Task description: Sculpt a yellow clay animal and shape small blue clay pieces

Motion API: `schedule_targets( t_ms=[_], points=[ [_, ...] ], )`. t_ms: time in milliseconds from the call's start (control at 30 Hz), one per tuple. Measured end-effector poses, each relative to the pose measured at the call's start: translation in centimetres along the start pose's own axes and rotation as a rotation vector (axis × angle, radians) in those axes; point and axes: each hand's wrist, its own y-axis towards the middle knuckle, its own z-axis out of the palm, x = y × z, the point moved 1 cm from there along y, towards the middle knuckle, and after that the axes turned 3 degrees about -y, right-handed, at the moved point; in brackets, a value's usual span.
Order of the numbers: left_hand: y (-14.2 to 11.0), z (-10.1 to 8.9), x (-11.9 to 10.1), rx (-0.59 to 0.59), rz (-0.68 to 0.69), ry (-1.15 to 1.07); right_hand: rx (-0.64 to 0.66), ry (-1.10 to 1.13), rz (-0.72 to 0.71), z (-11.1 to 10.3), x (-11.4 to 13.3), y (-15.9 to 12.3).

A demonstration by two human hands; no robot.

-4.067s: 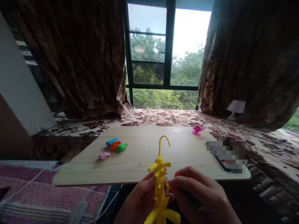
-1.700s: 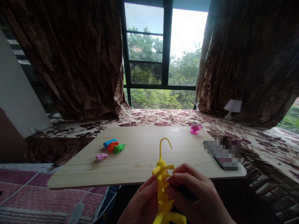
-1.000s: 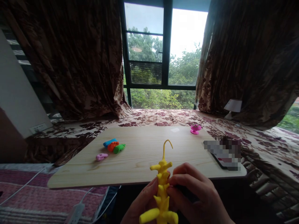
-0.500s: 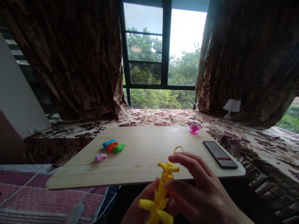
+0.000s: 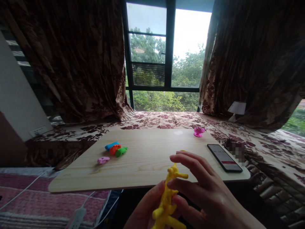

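Close to me, below the table's front edge, is a yellow modelling-clay figure (image 5: 166, 201) with a knobbly stem and several stubby arms sticking out. My left hand (image 5: 149, 203) holds it from the left, thumb along its side; the rest of those fingers are hidden behind it. From the right, fingers of my right hand (image 5: 202, 190) pinch the figure's upper stem, while its upper fingers reach past the top, bent and raised. A thin yellow strand at the figure's tip is mostly covered by these fingers.
On the wooden table (image 5: 147, 173) lie blue (image 5: 111, 145), orange (image 5: 114, 149), green (image 5: 121, 152) and pink clay lumps (image 5: 103, 160) at left. A pink clay piece (image 5: 198, 131) stands at the far right, a phone (image 5: 224, 158) near the right edge. A power strip (image 5: 77, 218) sits lower left.
The yellow figure has turned in my hands and its top has shifted slightly right. The curved yellow strand that rose above my right fingers is now mostly hidden behind them.
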Motion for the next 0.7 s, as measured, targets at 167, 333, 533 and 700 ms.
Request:
schedule_targets(
  t_ms=[167, 333, 533, 700],
  points=[
    [-0.2, 0.1, -0.1, 0.011, 0.033, 0.031, 0.041, 0.015, -0.006, 0.1, 0.1, 0.3],
    [-0.2, -0.1, -0.2, -0.007, 0.036, 0.070, 0.043, 0.032, 0.000, 0.4, -0.1, 0.2],
    [-0.1, -0.4, -0.4, 0.015, 0.071, 0.197, 0.019, 0.049, 0.011, 0.7, -0.3, -0.2],
    [1.0, -1.9, -0.4, 0.004, 0.154, 0.231, 0.007, 0.036, 0.023, 0.7, -0.2, -0.1]
  ],
)
